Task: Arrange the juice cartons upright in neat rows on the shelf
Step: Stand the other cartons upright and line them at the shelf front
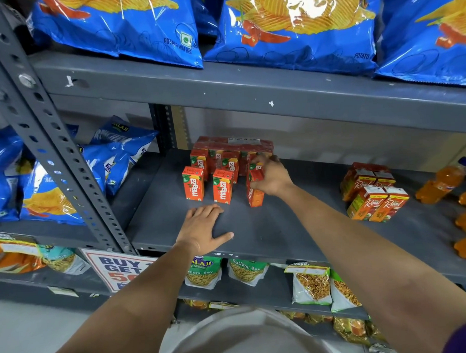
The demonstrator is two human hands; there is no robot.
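Observation:
Small orange-red juice cartons stand upright on the grey middle shelf (255,228). Two front ones (193,187) (222,188) stand side by side, with more cartons (220,161) in rows behind them and a wrapped multipack (233,144) at the back. My right hand (271,176) grips a carton (255,194) that stands at the right end of the front row. My left hand (202,227) lies flat on the shelf's front, palm down, fingers apart, just in front of the cartons and holding nothing.
A second group of orange cartons (372,195) stands to the right, with orange drink bottles (448,182) at the far right. Blue chip bags (287,26) fill the shelf above and the left bay (42,188). Snack packets (312,284) hang below. A slotted upright post (54,145) stands left.

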